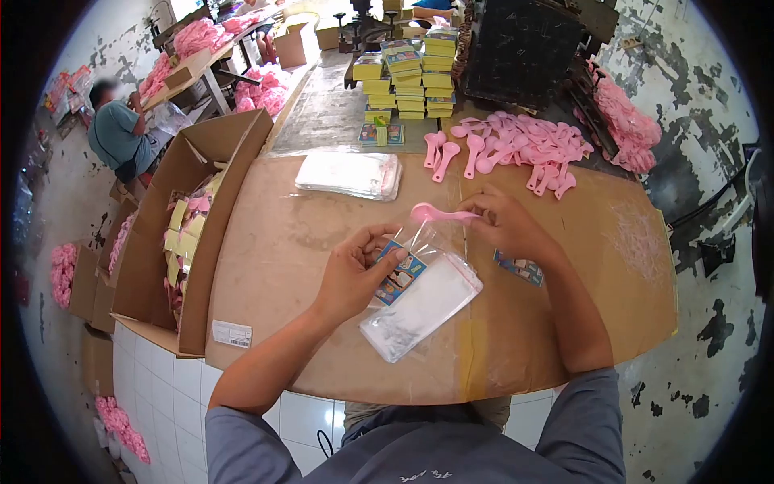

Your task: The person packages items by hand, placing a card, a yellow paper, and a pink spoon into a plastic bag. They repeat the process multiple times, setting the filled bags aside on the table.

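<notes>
My left hand (359, 270) grips a blue printed card (398, 273) together with a clear plastic bag (421, 238), its fingers pressed on the card. My right hand (504, 219) pinches the handle of a pink spoon (439, 214), whose bowl lies over the mouth of the bag. Beneath my hands is a stack of clear bags (423, 310), set at a slant on the cardboard-covered table (298, 266). Another blue card (522, 269) lies partly hidden under my right forearm.
Loose pink spoons (524, 139) are heaped at the back right, near tall card stacks (403, 68). More clear bags (348, 175) lie back left. An open carton (222, 210) stands along the left edge. A seated person (121, 133) is farther left.
</notes>
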Action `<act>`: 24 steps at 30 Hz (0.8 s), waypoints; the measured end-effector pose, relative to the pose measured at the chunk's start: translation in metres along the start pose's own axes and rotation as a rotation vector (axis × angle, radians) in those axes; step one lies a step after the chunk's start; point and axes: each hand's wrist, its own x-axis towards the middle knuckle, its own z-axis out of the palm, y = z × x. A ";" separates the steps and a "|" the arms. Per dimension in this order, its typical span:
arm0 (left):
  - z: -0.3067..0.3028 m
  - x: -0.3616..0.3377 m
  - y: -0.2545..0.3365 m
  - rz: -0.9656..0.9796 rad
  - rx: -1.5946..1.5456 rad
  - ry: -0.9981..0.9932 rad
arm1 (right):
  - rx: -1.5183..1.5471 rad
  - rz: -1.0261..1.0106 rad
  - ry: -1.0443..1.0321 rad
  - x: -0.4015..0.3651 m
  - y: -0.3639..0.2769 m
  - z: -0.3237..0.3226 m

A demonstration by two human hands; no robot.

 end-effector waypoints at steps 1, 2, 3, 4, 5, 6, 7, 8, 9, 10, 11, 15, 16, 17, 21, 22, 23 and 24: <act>0.001 -0.001 0.001 0.000 0.006 0.010 | 0.040 0.006 -0.026 -0.003 -0.009 -0.008; 0.001 -0.002 0.003 0.004 0.033 0.009 | 0.079 0.011 -0.050 -0.005 -0.018 -0.016; 0.001 -0.002 0.004 0.012 0.060 0.007 | 0.115 0.015 -0.072 -0.006 -0.021 -0.021; 0.001 -0.002 0.005 0.019 0.087 0.004 | 0.121 -0.003 -0.048 -0.008 -0.020 -0.023; 0.001 -0.001 0.003 0.023 0.087 0.005 | 0.128 -0.023 -0.024 -0.010 -0.018 -0.023; 0.000 -0.001 0.000 0.025 0.087 0.006 | 0.136 -0.042 0.001 -0.011 -0.018 -0.023; 0.000 -0.001 -0.002 0.027 0.088 0.007 | 0.114 -0.046 -0.022 -0.011 -0.021 -0.024; 0.001 -0.002 -0.002 0.031 0.083 0.016 | 0.093 -0.051 -0.044 -0.012 -0.026 -0.028; 0.003 -0.002 -0.002 0.036 0.077 0.024 | 0.070 -0.055 -0.065 -0.012 -0.029 -0.030; 0.003 -0.002 -0.001 0.042 0.071 0.032 | 0.042 -0.096 -0.058 -0.012 -0.031 -0.030; 0.003 -0.002 0.000 0.026 0.113 0.009 | 0.014 -0.138 -0.050 -0.013 -0.033 -0.030; 0.001 -0.005 0.003 -0.045 0.230 -0.053 | 0.004 -0.176 -0.081 -0.013 -0.046 -0.029; 0.001 -0.005 0.003 -0.063 0.245 -0.061 | 0.001 -0.195 -0.074 -0.013 -0.047 -0.027; 0.003 -0.006 0.005 -0.050 0.231 -0.073 | -0.001 -0.214 -0.067 -0.014 -0.048 -0.023; 0.006 -0.006 -0.002 -0.019 0.156 -0.090 | -0.050 -0.171 -0.080 -0.017 -0.063 -0.015; 0.006 -0.006 -0.005 -0.018 0.133 -0.087 | -0.025 -0.187 -0.038 -0.017 -0.065 -0.007; 0.007 -0.007 -0.006 -0.012 0.092 -0.093 | 0.001 -0.202 0.003 -0.018 -0.065 0.004; 0.009 -0.008 -0.004 -0.007 0.051 -0.098 | 0.028 -0.218 0.045 -0.018 -0.065 0.015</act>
